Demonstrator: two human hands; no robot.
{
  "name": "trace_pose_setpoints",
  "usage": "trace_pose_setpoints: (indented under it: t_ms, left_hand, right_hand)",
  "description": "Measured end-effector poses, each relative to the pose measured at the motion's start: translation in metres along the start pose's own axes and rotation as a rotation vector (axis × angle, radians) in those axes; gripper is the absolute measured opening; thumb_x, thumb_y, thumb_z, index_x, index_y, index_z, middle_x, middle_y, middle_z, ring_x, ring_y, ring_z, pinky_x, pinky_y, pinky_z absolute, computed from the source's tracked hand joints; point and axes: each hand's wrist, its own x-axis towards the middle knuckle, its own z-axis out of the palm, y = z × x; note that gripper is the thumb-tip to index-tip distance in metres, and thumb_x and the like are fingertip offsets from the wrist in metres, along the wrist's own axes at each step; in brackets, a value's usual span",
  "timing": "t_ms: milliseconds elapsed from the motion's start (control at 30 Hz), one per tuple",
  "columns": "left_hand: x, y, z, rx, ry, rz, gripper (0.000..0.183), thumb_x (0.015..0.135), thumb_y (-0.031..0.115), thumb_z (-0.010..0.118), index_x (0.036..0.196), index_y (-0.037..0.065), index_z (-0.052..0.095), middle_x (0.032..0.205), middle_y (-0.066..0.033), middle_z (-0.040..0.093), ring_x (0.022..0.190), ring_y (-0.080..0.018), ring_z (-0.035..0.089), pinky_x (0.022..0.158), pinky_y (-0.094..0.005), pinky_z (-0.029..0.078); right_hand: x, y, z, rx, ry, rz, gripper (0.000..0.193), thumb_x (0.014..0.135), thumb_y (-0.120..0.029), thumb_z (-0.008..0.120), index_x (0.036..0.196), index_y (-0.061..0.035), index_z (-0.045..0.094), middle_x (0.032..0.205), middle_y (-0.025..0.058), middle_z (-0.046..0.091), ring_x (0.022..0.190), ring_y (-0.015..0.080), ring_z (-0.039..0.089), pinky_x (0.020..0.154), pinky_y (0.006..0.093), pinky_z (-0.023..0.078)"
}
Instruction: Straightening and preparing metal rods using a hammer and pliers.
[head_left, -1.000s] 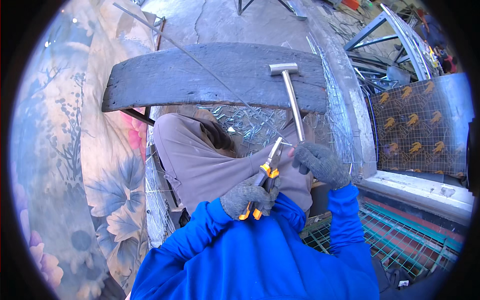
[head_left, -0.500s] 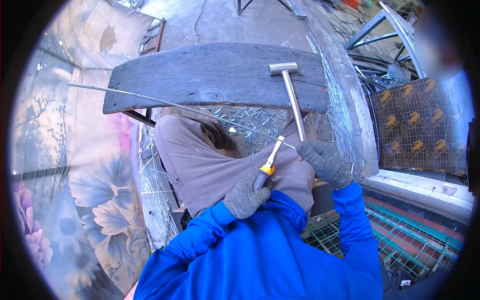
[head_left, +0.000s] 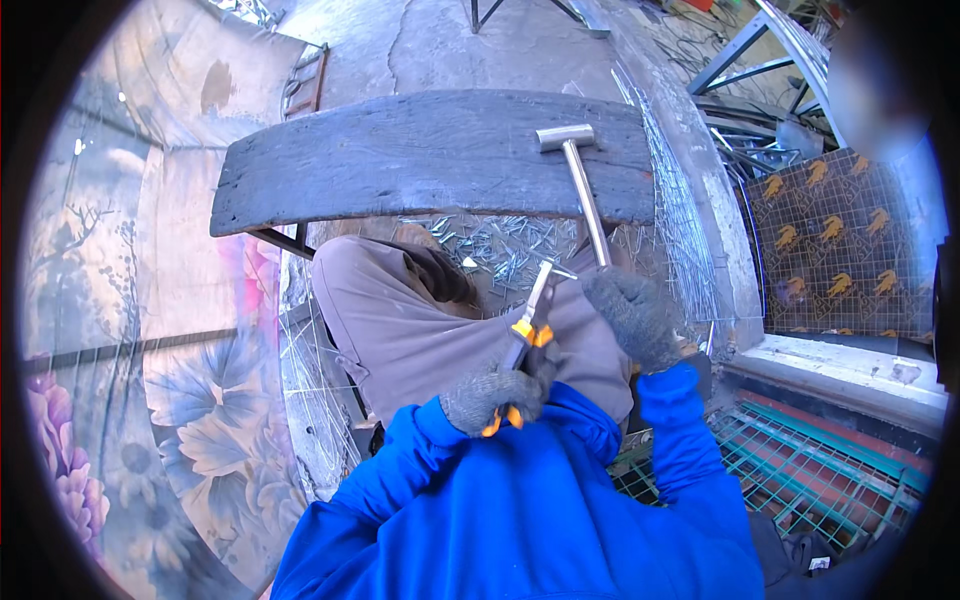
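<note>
My left hand [head_left: 490, 398], in a grey knit glove, is closed round pliers [head_left: 533, 318] with dark and yellow handles. Their jaws point up and away from me, above my lap. A short thin metal piece [head_left: 564, 273] shows beside the jaw tip, toward my right hand [head_left: 632, 315]. That hand, gloved too, is curled with its fingers bent; what lies inside them is hidden. A metal hammer [head_left: 567, 138] rests its head on the dark bench, and its handle reaches down to my right hand. Whether the hand grips the handle, I cannot tell.
The dark wooden bench [head_left: 400, 160] stretches across in front of my knees. Cut metal bits [head_left: 510, 245] lie on the floor beneath it. Thin rods [head_left: 672, 190] are piled at its right end. A green wire grid [head_left: 800, 465] lies at the lower right, and a flowered cloth [head_left: 205, 420] hangs at left.
The long thin rod that stretched leftward over the bench no longer shows. The pliers' handles and jaws now look spread. My right hand has shifted slightly up and left; the hammer head stays put.
</note>
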Motion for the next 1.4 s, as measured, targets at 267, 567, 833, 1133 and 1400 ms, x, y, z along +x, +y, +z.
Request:
trace_pose_setpoints:
  t_ms: [267, 567, 833, 1133, 1400]
  left_hand:
    - [0.005, 0.012, -0.031, 0.167, 0.237, -0.125, 0.065, 0.082, 0.003, 0.062, 0.143, 0.008, 0.043, 0.119, -0.0131, 0.062, 0.098, -0.0277, 0.067, 0.085, -0.0425, 0.058]
    - [0.009, -0.003, -0.04, 0.139, 0.162, -0.167, 0.075, 0.083, -0.004, 0.063, 0.151, 0.012, 0.035, 0.143, -0.0146, 0.053, 0.12, -0.032, 0.062, 0.098, -0.0488, 0.054]
    - [0.005, -0.006, -0.04, 0.148, 0.154, -0.162, 0.075, 0.083, -0.002, 0.065, 0.15, 0.013, 0.036, 0.141, -0.0139, 0.054, 0.117, -0.0301, 0.063, 0.097, -0.046, 0.054]
    - [0.005, -0.009, -0.044, 0.127, 0.166, -0.138, 0.074, 0.083, -0.003, 0.063, 0.15, 0.011, 0.034, 0.14, -0.0155, 0.054, 0.116, -0.0299, 0.063, 0.097, -0.0457, 0.054]
    - [0.003, -0.007, -0.05, 0.104, 0.161, -0.115, 0.075, 0.085, 0.0, 0.066, 0.151, 0.011, 0.031, 0.139, -0.017, 0.054, 0.117, -0.0314, 0.062, 0.097, -0.0459, 0.054]
  right_hand:
    - [0.001, -0.041, 0.003, -0.222, 0.182, -0.089, 0.029, 0.099, -0.029, 0.065, 0.092, -0.0017, 0.069, 0.068, 0.003, 0.058, 0.062, 0.015, 0.056, 0.058, 0.0335, 0.045]
    - [0.005, -0.033, 0.006, 0.348, 0.111, 0.051, 0.024, 0.105, -0.027, 0.055, 0.107, -0.0041, 0.063, 0.065, 0.0002, 0.053, 0.054, 0.0066, 0.047, 0.052, 0.0237, 0.038]
    - [0.0, -0.039, 0.008, 0.181, 0.048, 0.245, 0.036, 0.104, -0.025, 0.057, 0.135, -0.0054, 0.057, 0.072, 0.0014, 0.059, 0.059, 0.0079, 0.051, 0.055, 0.0241, 0.044]
    - [-0.007, -0.008, 0.022, -0.005, -0.125, 0.268, 0.039, 0.102, -0.022, 0.061, 0.137, -0.004, 0.058, 0.088, 0.0008, 0.059, 0.076, 0.0061, 0.051, 0.066, 0.0257, 0.047]
    - [0.0, 0.008, 0.028, -0.056, -0.156, 0.212, 0.044, 0.098, -0.019, 0.065, 0.138, -0.0019, 0.056, 0.085, -0.0025, 0.045, 0.077, 0.0065, 0.044, 0.07, 0.0248, 0.044]
